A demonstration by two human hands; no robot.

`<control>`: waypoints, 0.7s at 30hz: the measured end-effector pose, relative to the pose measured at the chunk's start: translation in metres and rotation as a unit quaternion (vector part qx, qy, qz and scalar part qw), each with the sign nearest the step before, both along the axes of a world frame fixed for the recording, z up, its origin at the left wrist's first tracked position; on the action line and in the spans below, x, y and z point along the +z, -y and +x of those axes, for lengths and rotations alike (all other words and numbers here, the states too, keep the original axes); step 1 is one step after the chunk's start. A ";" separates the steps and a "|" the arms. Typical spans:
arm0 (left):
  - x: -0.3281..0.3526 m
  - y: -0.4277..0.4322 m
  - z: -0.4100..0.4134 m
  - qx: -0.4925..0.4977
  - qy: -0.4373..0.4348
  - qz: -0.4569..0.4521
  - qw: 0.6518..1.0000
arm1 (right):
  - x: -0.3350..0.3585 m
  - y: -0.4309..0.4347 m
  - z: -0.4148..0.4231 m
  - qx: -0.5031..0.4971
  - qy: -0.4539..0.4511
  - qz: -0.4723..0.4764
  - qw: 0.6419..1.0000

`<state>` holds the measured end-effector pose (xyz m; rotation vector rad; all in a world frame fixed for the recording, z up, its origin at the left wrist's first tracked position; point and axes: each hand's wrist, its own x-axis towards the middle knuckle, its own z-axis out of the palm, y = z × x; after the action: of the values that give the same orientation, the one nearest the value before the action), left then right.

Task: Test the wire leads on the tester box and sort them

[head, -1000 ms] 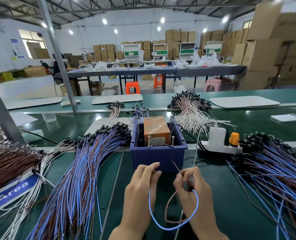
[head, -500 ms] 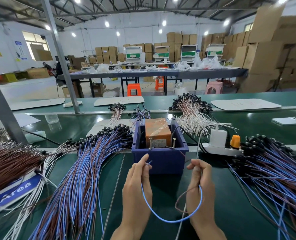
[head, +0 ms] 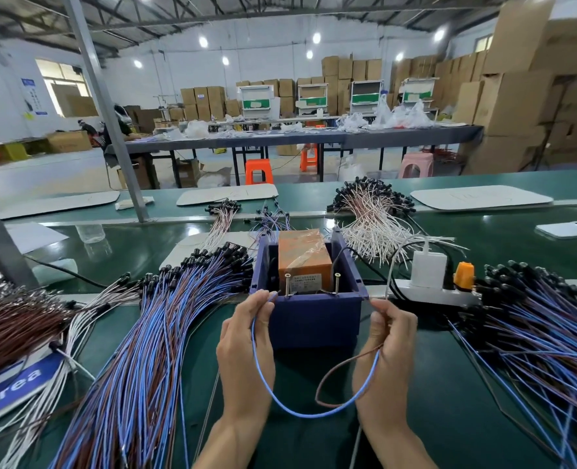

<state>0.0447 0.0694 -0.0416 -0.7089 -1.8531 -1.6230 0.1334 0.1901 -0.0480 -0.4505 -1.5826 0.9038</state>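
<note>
A dark blue bin [head: 314, 324] on the green belt holds the orange tester box [head: 304, 260], with two upright metal pins [head: 287, 285] at its front. My left hand [head: 244, 353] pinches the bare end of a blue lead [head: 300, 412] and holds its tip close beside the left pin; contact cannot be made out. My right hand [head: 386, 350] pinches the other ends, blue and brown [head: 337, 370], just below the bin's front right corner. The lead hangs in a loop between both hands.
A big fan of blue and brown leads [head: 151, 333] lies to the left, another [head: 544, 333] to the right. Brown leads [head: 13, 319] fill the far left. White leads [head: 378, 228], a power strip with a charger [head: 429, 272] and a phone [head: 567, 229] lie behind.
Both hands have risen and moved apart toward the bin's front rim. The left end of the blue lead now sits by the left pin, and the loop has widened.
</note>
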 end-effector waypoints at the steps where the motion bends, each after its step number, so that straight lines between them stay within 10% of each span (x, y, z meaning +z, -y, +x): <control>1: -0.001 0.000 0.000 -0.001 -0.001 0.002 1.000 | -0.001 0.000 -0.001 0.005 -0.003 -0.016 1.000; 21: 0.001 -0.002 -0.005 -0.010 -0.008 0.011 1.000 | -0.004 0.006 -0.011 0.049 0.006 0.000 0.999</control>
<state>0.0401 0.0717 -0.0408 -0.7312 -1.8193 -1.6424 0.1220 0.1839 -0.0521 -0.3815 -1.6281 0.9778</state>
